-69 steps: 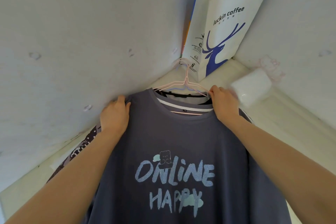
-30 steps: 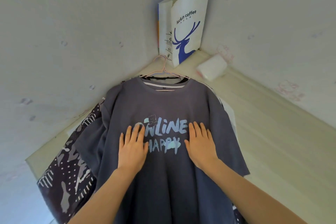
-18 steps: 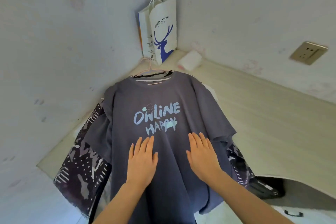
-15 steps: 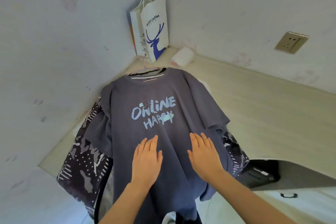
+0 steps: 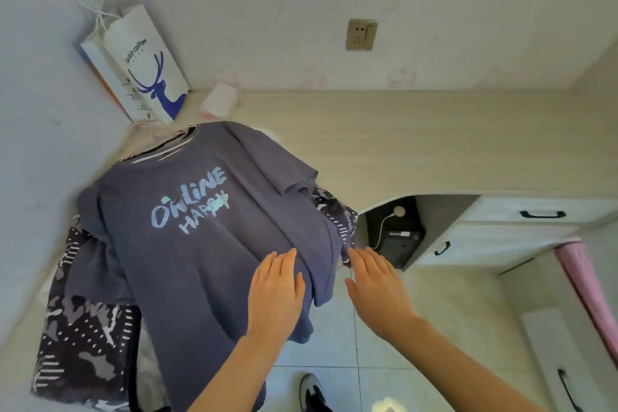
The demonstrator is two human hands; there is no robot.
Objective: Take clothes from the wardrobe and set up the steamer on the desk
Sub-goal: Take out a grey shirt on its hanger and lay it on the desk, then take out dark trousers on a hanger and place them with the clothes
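Note:
A grey-blue T-shirt printed "ONLINE HAPPY" lies over the left end of the pale wooden desk, its hem hanging past the front edge. It sits on pink hangers atop a dark patterned garment. My left hand rests flat on the shirt's lower part, fingers spread. My right hand is flat and open just right of the shirt's hem, off the fabric. No steamer is in view.
A white paper bag with a blue deer stands in the desk's far left corner beside a small white pack. A wall socket is above the desk. A black box sits under it; drawers at right.
Both hands slid from the shirt's shoulders down its front to the hem. My right hand has come off the fabric. The view swung right, showing the socket, desk recess and drawers.

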